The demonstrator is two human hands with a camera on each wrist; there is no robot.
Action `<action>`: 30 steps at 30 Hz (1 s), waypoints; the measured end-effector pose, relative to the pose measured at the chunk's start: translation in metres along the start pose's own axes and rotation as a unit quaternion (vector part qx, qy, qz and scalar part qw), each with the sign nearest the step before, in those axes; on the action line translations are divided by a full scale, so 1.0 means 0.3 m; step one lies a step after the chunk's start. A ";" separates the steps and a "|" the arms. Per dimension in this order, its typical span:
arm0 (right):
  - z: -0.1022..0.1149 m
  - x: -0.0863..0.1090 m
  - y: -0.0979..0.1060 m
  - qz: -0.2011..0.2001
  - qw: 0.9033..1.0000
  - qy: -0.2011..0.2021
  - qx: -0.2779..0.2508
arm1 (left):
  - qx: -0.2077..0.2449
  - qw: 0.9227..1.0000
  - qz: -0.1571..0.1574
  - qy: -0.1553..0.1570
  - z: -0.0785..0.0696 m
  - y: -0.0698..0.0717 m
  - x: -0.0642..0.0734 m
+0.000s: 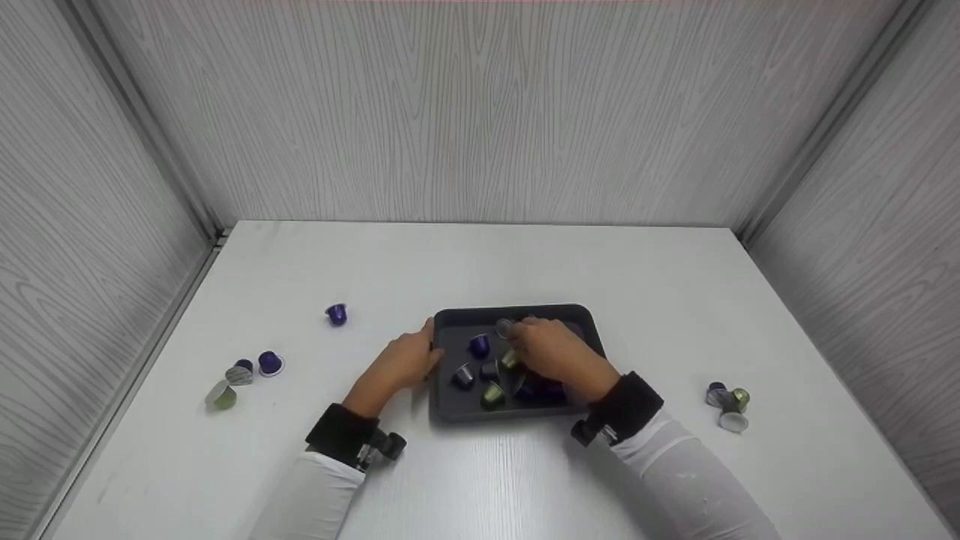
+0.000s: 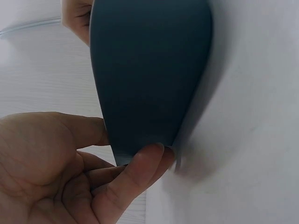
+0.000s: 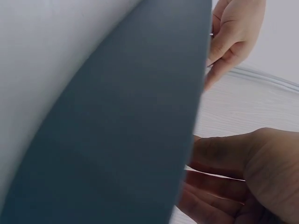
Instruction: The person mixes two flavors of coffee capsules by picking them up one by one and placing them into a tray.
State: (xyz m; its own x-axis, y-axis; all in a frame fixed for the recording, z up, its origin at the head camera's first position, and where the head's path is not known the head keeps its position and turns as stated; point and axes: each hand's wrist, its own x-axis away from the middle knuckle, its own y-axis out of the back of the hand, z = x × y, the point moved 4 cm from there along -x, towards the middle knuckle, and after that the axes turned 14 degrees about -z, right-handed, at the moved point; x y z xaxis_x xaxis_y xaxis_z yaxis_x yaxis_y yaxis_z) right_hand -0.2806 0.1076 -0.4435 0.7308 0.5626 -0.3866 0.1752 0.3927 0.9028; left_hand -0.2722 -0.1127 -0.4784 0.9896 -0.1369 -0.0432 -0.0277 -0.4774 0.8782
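Observation:
A dark grey rectangular tray point(image 1: 442, 409) lies on the table with several coffee capsules inside. My left hand point(image 1: 409, 358) grips its left edge; in the left wrist view the thumb and fingers point(image 2: 140, 172) come together round the tray's corner. My right hand point(image 1: 551, 349) reaches over the tray's right half, fingers bent down among the capsules. Right at its fingertips is a pale capsule point(image 1: 504, 328), with a green-gold capsule point(image 1: 511, 358) just below. The tray wall point(image 3: 126, 116) hides the right fingertips in the right wrist view, so I cannot tell whether they pinch a capsule.
Left of the tray lie a lone purple capsule point(image 1: 337, 314), another purple capsule point(image 1: 271, 364), a silver-lidded capsule point(image 1: 240, 373) and a pale green capsule point(image 1: 222, 395). To the right sits a small group with a green capsule point(image 1: 740, 400). Wood-grain panels point(image 1: 480, 112) enclose the table.

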 end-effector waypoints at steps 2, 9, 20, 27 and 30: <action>-0.005 0.007 0.016 -0.010 1.000 -0.002 -0.001 | 0.000 1.000 -0.004 -0.007 0.000 0.000 0.000; -0.025 0.055 0.073 -0.063 0.997 0.041 0.021 | 0.000 1.000 0.000 -0.004 0.000 0.000 0.004; -0.092 0.144 0.117 -0.106 0.988 0.109 0.040 | 0.002 1.000 -0.006 0.000 0.000 0.001 0.003; -0.153 0.196 0.148 -0.107 0.988 0.078 0.081 | -0.001 1.000 -0.009 -0.001 0.003 -0.002 0.002; -0.184 0.220 0.156 -0.082 0.991 0.038 0.095 | 0.001 1.000 -0.007 0.000 0.004 -0.001 0.003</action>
State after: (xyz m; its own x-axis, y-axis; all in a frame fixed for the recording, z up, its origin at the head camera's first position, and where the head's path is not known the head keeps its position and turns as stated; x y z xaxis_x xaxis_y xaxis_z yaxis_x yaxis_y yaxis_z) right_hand -0.2604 0.2033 -0.4371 0.6315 0.5581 -0.5382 0.4143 0.3438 0.8427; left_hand -0.2713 -0.1137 -0.4793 0.9901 -0.1294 -0.0549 -0.0143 -0.4815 0.8763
